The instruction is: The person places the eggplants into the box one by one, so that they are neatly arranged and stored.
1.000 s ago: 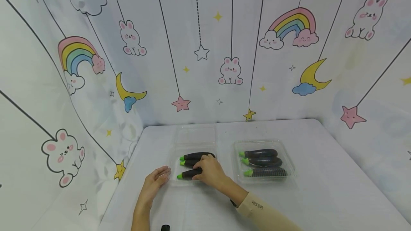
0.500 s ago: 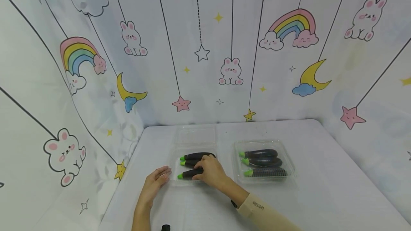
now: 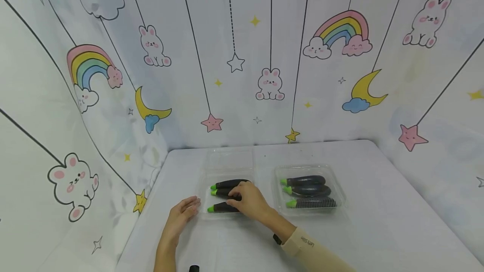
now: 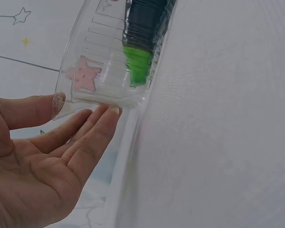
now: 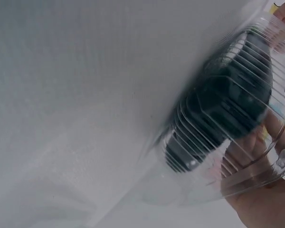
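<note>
A clear plastic tray (image 3: 204, 211) holds three dark eggplants with green stem ends: a far eggplant (image 3: 227, 183), a middle eggplant (image 3: 221, 192) and a front eggplant (image 3: 222, 207). My left hand (image 3: 180, 217) is at the tray's left end. In the left wrist view its thumb is at the clear rim and its nearly straight fingers touch the wall. My right hand (image 3: 250, 201) is over the tray's right part, thumb and fingers spread around the middle eggplant's right end. In the right wrist view its fingers (image 5: 273, 128) show through the plastic behind the eggplants.
To the right stands another clear tray (image 3: 342, 200) with three more eggplants, the front one (image 3: 311, 203) covered in a fine pattern of lines. A raised clear lid (image 3: 230, 158) is behind the left tray. A small black object (image 3: 194, 268) is at the bottom edge.
My right thumb and fingers have moved off the front eggplant and lifted slightly toward the middle one. The front eggplant lies in the tray. My left hand has stayed in place.
</note>
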The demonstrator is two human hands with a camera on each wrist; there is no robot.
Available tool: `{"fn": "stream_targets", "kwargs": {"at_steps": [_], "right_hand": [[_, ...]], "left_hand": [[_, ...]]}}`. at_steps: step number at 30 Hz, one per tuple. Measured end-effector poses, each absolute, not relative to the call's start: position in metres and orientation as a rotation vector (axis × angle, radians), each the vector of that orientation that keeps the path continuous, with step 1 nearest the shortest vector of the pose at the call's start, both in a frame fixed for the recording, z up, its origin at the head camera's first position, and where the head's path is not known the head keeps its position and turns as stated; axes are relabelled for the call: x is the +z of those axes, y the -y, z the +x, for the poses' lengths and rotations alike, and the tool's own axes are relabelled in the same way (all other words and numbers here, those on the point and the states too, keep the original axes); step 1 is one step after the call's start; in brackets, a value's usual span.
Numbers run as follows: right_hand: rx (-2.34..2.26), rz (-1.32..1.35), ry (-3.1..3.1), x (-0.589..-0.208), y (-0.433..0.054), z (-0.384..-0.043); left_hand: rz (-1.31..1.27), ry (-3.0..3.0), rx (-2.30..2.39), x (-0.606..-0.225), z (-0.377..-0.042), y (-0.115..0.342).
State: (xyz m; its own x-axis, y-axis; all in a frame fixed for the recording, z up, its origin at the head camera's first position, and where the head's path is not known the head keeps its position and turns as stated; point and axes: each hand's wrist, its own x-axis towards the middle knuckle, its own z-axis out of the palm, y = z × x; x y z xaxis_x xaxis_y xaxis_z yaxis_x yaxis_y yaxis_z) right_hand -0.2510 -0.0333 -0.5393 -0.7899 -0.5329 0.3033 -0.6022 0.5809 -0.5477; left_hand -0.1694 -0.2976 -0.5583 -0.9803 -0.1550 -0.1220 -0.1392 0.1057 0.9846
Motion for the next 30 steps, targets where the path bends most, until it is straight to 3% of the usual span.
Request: {"fn": "stream_targets", "kwargs": {"at_steps": [15, 30], "right_hand": [[1.177, 0.758, 2.578, -0.518, 0.022, -0.273], [1.288, 0.623, 2.706, -0.498, 0.011, -0.291]], "left_hand": [[0.374, 2.341, -2.038, -0.554, -0.175, 0.299], [0.281, 2.407, -1.939, -0.531, -0.189, 0.31]]}}
